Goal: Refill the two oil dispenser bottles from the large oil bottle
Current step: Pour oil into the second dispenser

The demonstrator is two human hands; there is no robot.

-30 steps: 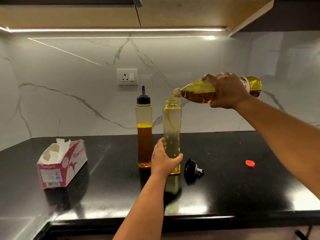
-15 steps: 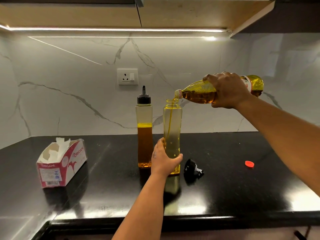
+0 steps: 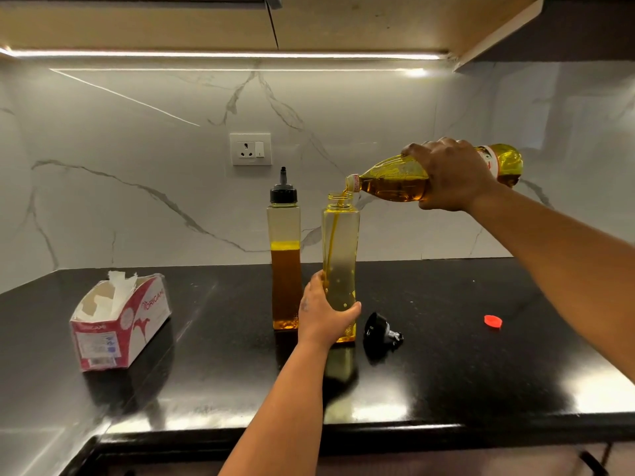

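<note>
On the far left of the black glossy counter (image 3: 206, 389) I saw a red and white cardboard tissue box (image 3: 120, 324), torn open on top. Near the middle stood the capped clear square dispenser bottle (image 3: 284, 255), about half full of amber oil. Just to its right, nearly touching, stood the open clear square dispenser bottle (image 3: 341, 262), upright, with only a little oil at the bottom. My left hand (image 3: 323, 314) had its grip curled around the lower part of this bottle and steadied it. A black nozzle cap (image 3: 379, 333) lay on its side just beside it, and a small red screw cap (image 3: 493, 321) lay well apart to the right. My right hand (image 3: 450, 173) gripped the large clear plastic oil bottle (image 3: 395, 182), fingers wrapped over its body. Its long axis lay almost horizontal, mouth to the left, just above the open neck, and a thin stream fell inside. I judged the next move depended on holding this mouth over the neck.
</note>
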